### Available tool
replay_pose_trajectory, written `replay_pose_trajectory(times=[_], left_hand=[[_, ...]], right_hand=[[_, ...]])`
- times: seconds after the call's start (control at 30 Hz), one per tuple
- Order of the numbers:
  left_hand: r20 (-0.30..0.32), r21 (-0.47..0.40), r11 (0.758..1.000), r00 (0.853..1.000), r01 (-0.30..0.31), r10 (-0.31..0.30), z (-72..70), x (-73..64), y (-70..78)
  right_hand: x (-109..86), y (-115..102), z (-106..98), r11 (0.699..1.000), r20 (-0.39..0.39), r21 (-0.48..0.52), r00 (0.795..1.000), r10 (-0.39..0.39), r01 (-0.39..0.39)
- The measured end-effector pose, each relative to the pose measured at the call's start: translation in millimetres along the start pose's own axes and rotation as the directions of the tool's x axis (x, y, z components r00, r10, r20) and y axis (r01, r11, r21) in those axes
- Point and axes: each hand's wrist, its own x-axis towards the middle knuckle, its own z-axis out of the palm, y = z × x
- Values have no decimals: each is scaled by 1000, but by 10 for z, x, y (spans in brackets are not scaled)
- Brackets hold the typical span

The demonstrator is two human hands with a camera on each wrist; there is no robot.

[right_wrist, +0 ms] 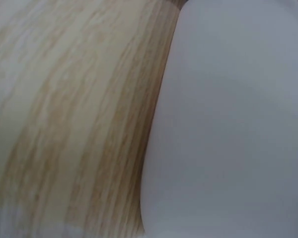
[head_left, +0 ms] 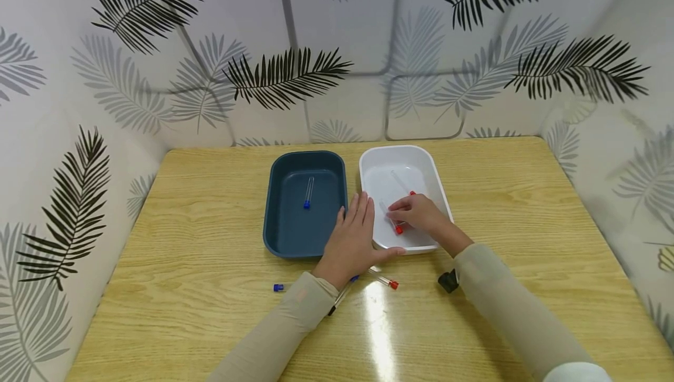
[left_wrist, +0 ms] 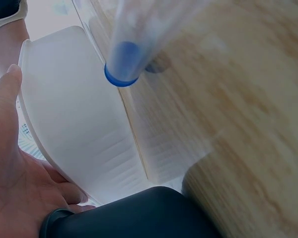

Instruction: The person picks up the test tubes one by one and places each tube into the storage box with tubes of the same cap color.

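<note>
At the right hand [head_left: 421, 216] — which seems to pinch it — a slim, red-capped clear tube [head_left: 398, 229] slants, cap nearer the wrist, inside the white rounded plastic tray [head_left: 376, 172]; the left hand [head_left: 351, 243], farther off, rests straight-fingered against the rim.

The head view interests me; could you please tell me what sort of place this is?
Probably an indoor tabletop work area: a wood-grain table has a leaf-patterned backdrop behind it, and a dark blue tray and white tray hold capped tubes.
</note>
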Motion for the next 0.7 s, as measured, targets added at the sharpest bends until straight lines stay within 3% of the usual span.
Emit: replay_pose_trajectory(times=[0.7], left_hand=[[-10, -12, 1000, 1000, 3, -3, 32, 0, -3]], right_hand=[[2, 0, 31, 997, -6, 78, 1000, 22, -22]])
